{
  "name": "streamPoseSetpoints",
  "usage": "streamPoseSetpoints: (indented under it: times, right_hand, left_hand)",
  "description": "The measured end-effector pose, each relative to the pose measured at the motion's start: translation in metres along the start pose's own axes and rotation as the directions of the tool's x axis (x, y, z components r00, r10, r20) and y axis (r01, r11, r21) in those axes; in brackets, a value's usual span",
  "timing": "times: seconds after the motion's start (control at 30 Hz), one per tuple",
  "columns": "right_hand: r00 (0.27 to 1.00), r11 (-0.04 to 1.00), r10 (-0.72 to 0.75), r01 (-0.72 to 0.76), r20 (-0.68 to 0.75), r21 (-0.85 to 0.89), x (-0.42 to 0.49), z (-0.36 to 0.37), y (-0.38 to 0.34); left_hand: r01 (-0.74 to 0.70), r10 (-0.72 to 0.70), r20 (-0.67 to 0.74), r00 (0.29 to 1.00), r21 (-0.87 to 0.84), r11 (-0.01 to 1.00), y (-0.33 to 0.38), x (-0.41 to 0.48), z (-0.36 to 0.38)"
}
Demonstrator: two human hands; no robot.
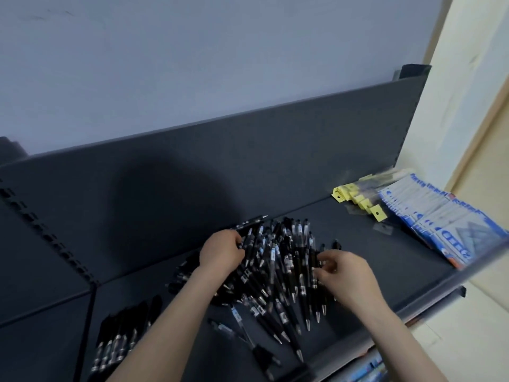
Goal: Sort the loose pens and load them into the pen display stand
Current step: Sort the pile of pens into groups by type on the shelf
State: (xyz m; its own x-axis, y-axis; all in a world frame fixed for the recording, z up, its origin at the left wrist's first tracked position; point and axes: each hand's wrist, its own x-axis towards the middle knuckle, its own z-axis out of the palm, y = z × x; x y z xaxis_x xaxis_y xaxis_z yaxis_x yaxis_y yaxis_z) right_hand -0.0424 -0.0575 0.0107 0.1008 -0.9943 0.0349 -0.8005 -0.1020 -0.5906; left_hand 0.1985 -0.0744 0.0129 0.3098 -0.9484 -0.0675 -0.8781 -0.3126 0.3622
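Pens (278,271) loose on dark shelf (371,257)

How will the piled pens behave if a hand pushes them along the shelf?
The pens look round and slim, so they would probably roll and scatter. They lie crossed over one another, so pushing one likely drags its neighbours. The shelf looks flat and smooth, offering little grip.

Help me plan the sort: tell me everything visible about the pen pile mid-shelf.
The pen pile is a crisscrossed heap of black, plastic-looking pens with silvery tips and white labels on the dark shelf, most tips toward the camera. The left hand grips pens at its left edge; the right hand pinches pens at its right.
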Motion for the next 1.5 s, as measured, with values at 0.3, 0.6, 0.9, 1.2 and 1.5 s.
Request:
streamPoseSetpoints:
  times: [0.3, 0.6, 0.9, 1.2, 1.5]
  right_hand:
    - [0.994, 0.98, 0.108, -0.105, 0.004, -0.17, 0.025, 0.011, 0.031]
    - [0.988, 0.977, 0.153, -0.15, 0.013, -0.15, 0.036, 0.011, 0.03]
    - [0.998, 0.984, 0.028, -0.036, 0.047, 0.174, 0.03, -0.001, -0.017]
    - [0.939, 0.932, -0.191, 0.082, 0.285, 0.353, 0.005, 0.042, -0.083]
    - [0.84, 0.896, -0.374, 0.219, 0.393, 0.386, -0.039, 0.097, -0.132]
  left_hand:
    - [0.07, -0.071, 0.062, 0.996, 0.023, 0.997, 0.009, 0.008, -0.004]
    - [0.137, -0.12, 0.106, 0.987, -0.176, 0.975, 0.006, -0.006, -0.01]
    - [0.145, -0.129, 0.073, 0.989, -0.666, 0.732, -0.009, -0.044, -0.015]
    - [0.202, -0.2, 0.129, 0.971, -0.889, 0.411, -0.026, -0.096, -0.03]
    - [0.192, -0.411, 0.019, 0.911, -0.904, 0.383, -0.086, -0.163, -0.027]
